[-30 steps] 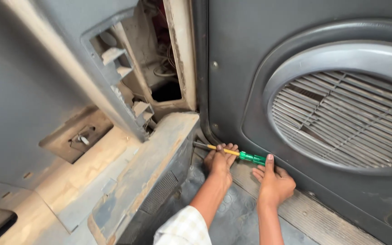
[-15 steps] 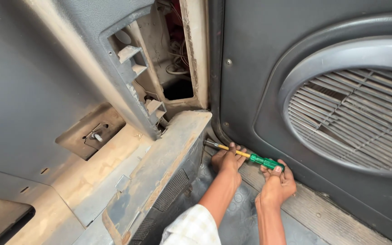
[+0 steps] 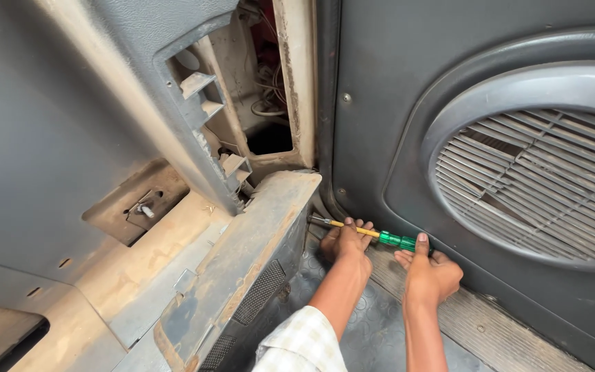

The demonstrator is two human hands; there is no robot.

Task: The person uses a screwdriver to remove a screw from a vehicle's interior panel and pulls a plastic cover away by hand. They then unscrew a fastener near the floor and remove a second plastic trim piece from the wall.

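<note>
item, bottom centre of the frame: our two forearms rise from the lower edge, the left one in a checked sleeve (image 3: 302, 342).

our left hand (image 3: 346, 241), lower centre: fingers curled over the yellow shaft of a screwdriver (image 3: 373, 235), closed about it near the tip end.

our right hand (image 3: 430, 270), just right of the left: thumb up against the green handle, fingers wrapped under it, gripping the handle end.

the screwdriver, lower centre: lies nearly level between our hands, green handle to the right, yellow shaft running left, metal tip reaching the foot of the corner where the dark door panel (image 3: 373, 89) meets the dusty trim piece (image 3: 246, 255). we cannot tell what the tip touches.

rubber floor mat (image 3: 373, 324), under our arms: dark, circle-patterned, with a ribbed sill strip (image 3: 476, 331) to its right along the panel's base.

the trim piece, lower left to centre: grey, dirty, tilted away from the wall, a black grille in its face.

the door panel, right half of the frame: dark grey, carrying a large oval speaker grille (image 3: 538, 186) with slanted slats, two small screws by its left edge.

upper centre: an open cavity (image 3: 266, 103) behind a loosened grey pillar cover (image 3: 166, 83), loose wires visible inside.

left of centre: a recessed metal bracket (image 3: 139, 207) with a bolt.
</note>
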